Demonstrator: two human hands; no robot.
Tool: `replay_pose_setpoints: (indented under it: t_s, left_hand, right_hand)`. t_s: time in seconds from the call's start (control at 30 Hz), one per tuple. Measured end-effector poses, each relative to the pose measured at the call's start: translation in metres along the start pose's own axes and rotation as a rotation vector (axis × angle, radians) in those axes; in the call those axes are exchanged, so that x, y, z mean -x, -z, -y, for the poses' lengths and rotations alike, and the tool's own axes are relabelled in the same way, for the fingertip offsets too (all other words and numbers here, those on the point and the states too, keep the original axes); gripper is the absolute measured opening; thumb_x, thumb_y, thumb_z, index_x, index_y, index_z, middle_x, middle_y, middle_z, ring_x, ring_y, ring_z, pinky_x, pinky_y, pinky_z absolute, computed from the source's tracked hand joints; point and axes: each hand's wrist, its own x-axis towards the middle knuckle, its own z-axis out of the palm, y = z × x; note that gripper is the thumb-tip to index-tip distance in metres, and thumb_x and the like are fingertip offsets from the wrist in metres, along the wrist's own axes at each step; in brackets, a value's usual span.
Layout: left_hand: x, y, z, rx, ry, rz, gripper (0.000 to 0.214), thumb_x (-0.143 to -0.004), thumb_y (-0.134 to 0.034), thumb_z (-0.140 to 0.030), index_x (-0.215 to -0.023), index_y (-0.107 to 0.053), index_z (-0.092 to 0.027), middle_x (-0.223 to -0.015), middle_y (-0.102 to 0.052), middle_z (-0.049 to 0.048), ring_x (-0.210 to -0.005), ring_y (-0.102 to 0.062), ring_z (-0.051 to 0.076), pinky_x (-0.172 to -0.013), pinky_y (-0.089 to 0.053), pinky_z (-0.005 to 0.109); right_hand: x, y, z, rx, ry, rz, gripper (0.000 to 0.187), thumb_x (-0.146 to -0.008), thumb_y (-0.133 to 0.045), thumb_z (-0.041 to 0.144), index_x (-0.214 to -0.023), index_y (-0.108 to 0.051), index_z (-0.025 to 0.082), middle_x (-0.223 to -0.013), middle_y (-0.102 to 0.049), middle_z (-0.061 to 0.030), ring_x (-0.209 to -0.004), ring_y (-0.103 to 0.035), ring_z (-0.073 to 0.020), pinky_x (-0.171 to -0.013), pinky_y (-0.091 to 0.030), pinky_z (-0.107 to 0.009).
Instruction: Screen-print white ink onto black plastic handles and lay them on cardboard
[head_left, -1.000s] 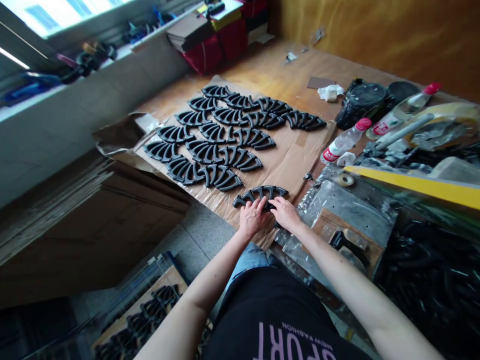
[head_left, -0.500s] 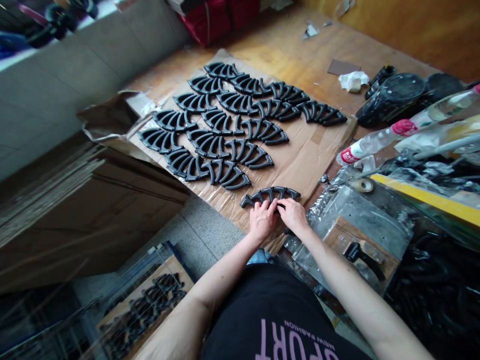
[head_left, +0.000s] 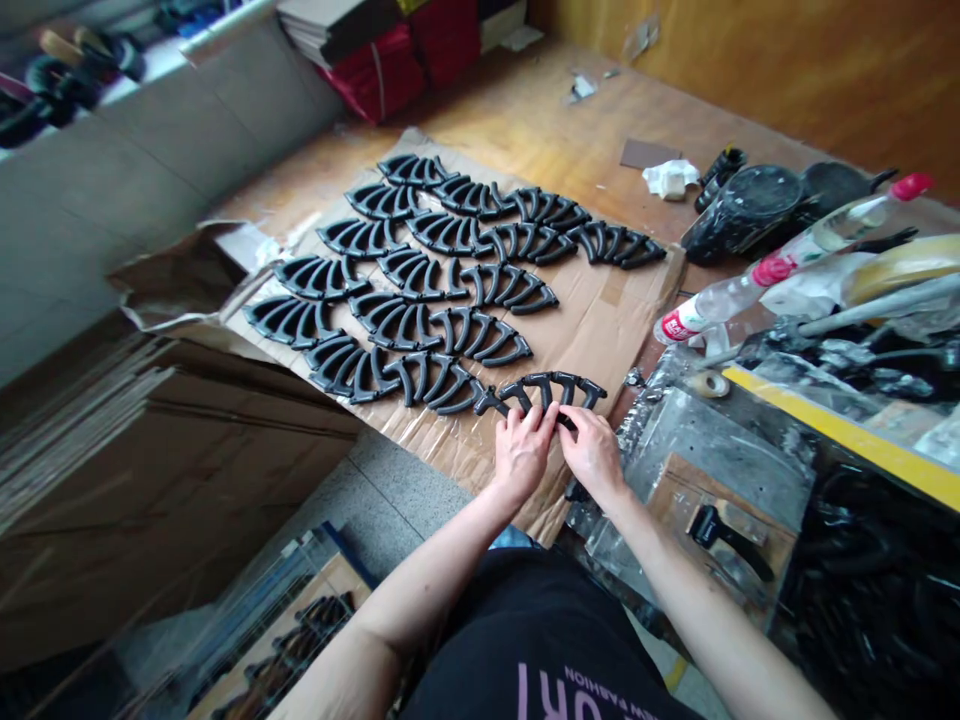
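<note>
Left hand: the left hand [head_left: 521, 452] lies palm down, its fingertips curled onto the ribs at the left half of the fan-shaped black piece [head_left: 577, 383].
Right hand: the right hand [head_left: 598, 458] mirrors it, fingertips pinched on the ribs at the right half; the two hands almost touch at the middle.
Which way it lies: the piece sits just beyond both sets of fingertips, away from the person, and neither hand is nearer to it.
Long axis: it runs left to right across the hands, arch side away from them and rib ends toward them.
Neighbour: its left tip is touching, or all but touching, the nearest laid-out piece [head_left: 442, 383], to the left of the left hand.
Support: it is on the near part of the cardboard sheet [head_left: 600, 320]; whether it is lifted clear I cannot tell.
Look: matt black, a curved outer rim with spokes running off it, rigid-looking.
Right of the grip: a crumpled plastic sheet [head_left: 697, 430].
</note>
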Motion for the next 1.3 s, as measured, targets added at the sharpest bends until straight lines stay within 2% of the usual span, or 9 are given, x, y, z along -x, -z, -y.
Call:
replay_pose_setpoints:
  t_s: [0.13,0.33,0.57,0.67,0.77,0.9,1.07,1.17,1.3]
  left_hand:
    - [-0.031,0.011,-0.001,-0.012,-0.071,-0.021,0.048,-0.098,-0.034,-0.026,-0.146,-0.038,-0.033,-0.125,-0.059,0.0087,-0.106,-0.049,0.028,-0.081,-0.042,0.041]
    - [-0.074,0.022,-0.005,-0.038,-0.161,-0.038,0.048,-0.099,-0.03,-0.027,-0.146,-0.037,-0.032,-0.126,-0.058,0.009,-0.107,-0.048,0.028,-0.079,-0.042,0.041]
    - [-0.118,0.021,-0.007,-0.018,-0.265,-0.066,0.047,-0.099,-0.031,-0.029,-0.145,-0.038,-0.034,-0.122,-0.058,0.0087,-0.104,-0.047,0.026,-0.078,-0.042,0.039]
    - [-0.149,0.017,-0.011,-0.012,-0.311,-0.076,0.045,-0.099,-0.035,-0.031,-0.143,-0.041,-0.034,-0.119,-0.059,0.0084,-0.103,-0.047,0.026,-0.079,-0.042,0.039]
    - [-0.191,0.016,-0.015,-0.011,-0.388,-0.048,0.043,-0.098,-0.038,-0.036,-0.141,-0.044,-0.034,-0.118,-0.058,0.0084,-0.104,-0.047,0.025,-0.08,-0.042,0.037]
    - [-0.251,0.015,-0.017,0.005,-0.47,0.025,0.042,-0.096,-0.043,-0.037,-0.137,-0.048,-0.035,-0.118,-0.058,0.0082,-0.109,-0.045,0.026,-0.08,-0.043,0.036]
    - [-0.308,0.006,-0.016,-0.03,-0.441,0.149,0.04,-0.095,-0.044,-0.029,-0.134,-0.052,-0.037,-0.12,-0.057,0.007,-0.11,-0.047,0.026,-0.081,-0.047,0.035]
    - [-0.327,0.002,-0.014,-0.066,-0.412,0.163,0.041,-0.095,-0.041,-0.023,-0.132,-0.055,-0.033,-0.119,-0.058,0.0089,-0.104,-0.052,0.026,-0.079,-0.049,0.036]
    - [-0.334,0.001,-0.013,-0.104,-0.398,0.163,0.044,-0.095,-0.04,-0.023,-0.136,-0.052,-0.032,-0.121,-0.058,0.01,-0.105,-0.054,0.027,-0.08,-0.05,0.037]
  right_hand:
    - [-0.021,0.014,-0.002,0.007,-0.004,-0.084,0.028,-0.088,-0.051,0.02,-0.113,-0.064,0.019,-0.111,-0.069,-0.0102,-0.099,-0.063,-0.0247,-0.091,-0.046,-0.04]
    - [-0.049,0.024,-0.014,0.025,-0.052,-0.172,0.028,-0.088,-0.051,0.021,-0.113,-0.064,0.021,-0.11,-0.07,-0.0088,-0.099,-0.063,-0.0259,-0.09,-0.046,-0.04]
    - [-0.077,0.033,-0.03,0.046,-0.117,-0.249,0.027,-0.087,-0.053,0.022,-0.111,-0.065,0.018,-0.106,-0.07,-0.0106,-0.093,-0.064,-0.025,-0.087,-0.048,-0.039]
    - [-0.095,0.034,-0.045,0.048,-0.178,-0.281,0.027,-0.087,-0.054,0.023,-0.11,-0.066,0.019,-0.105,-0.07,-0.0102,-0.092,-0.064,-0.0243,-0.087,-0.048,-0.039]
    - [-0.122,0.036,-0.065,0.066,-0.277,-0.298,0.028,-0.087,-0.054,0.024,-0.111,-0.066,0.019,-0.105,-0.071,-0.01,-0.093,-0.065,-0.0235,-0.087,-0.048,-0.037]
    - [-0.165,0.037,-0.09,0.128,-0.382,-0.27,0.028,-0.087,-0.055,0.024,-0.112,-0.066,0.019,-0.106,-0.071,-0.0092,-0.096,-0.065,-0.0224,-0.087,-0.048,-0.034]
    - [-0.211,0.034,-0.103,0.217,-0.469,-0.154,0.03,-0.088,-0.055,0.028,-0.116,-0.065,0.02,-0.108,-0.071,-0.0089,-0.097,-0.065,-0.0222,-0.085,-0.047,-0.032]
    - [-0.228,0.032,-0.106,0.259,-0.438,-0.112,0.03,-0.087,-0.056,0.027,-0.115,-0.065,0.021,-0.112,-0.069,-0.0091,-0.102,-0.064,-0.0234,-0.088,-0.047,-0.032]
    - [-0.235,0.036,-0.112,0.224,-0.377,-0.073,0.033,-0.087,-0.056,0.024,-0.119,-0.063,0.022,-0.125,-0.061,-0.0091,-0.109,-0.061,-0.0232,-0.092,-0.048,-0.033]
